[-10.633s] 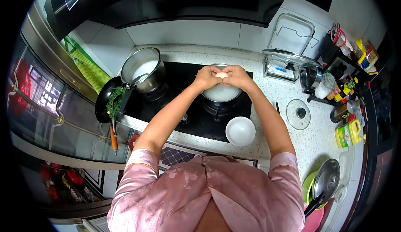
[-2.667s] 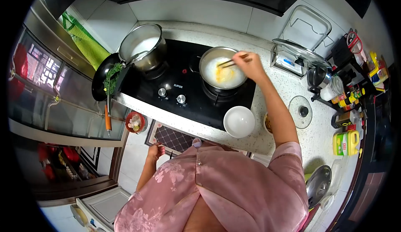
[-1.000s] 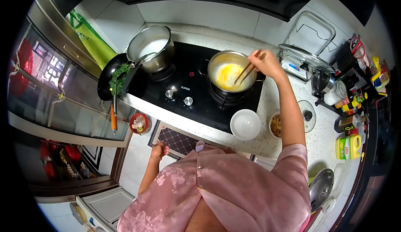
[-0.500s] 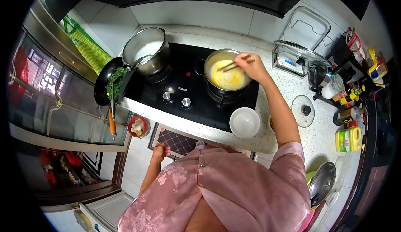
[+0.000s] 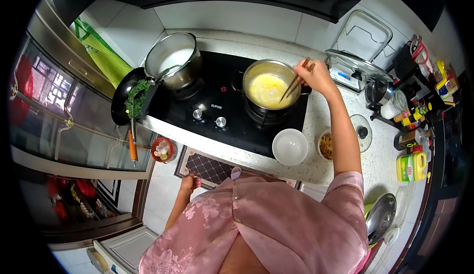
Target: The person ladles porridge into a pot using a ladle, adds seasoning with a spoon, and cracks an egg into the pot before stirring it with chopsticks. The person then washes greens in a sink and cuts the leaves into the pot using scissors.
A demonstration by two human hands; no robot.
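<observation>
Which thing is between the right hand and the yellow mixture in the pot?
Chopsticks: in the head view, they slant from the right hand into the pot.

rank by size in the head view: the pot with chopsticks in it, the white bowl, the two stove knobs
1. Pot
2. White bowl
3. Left knob and right knob: too alike to rank.

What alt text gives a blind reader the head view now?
The person's right hand holds chopsticks in a pot of yellowish liquid on a black stove. A white bowl sits by the stove's front corner; the left hand hangs low.
</observation>
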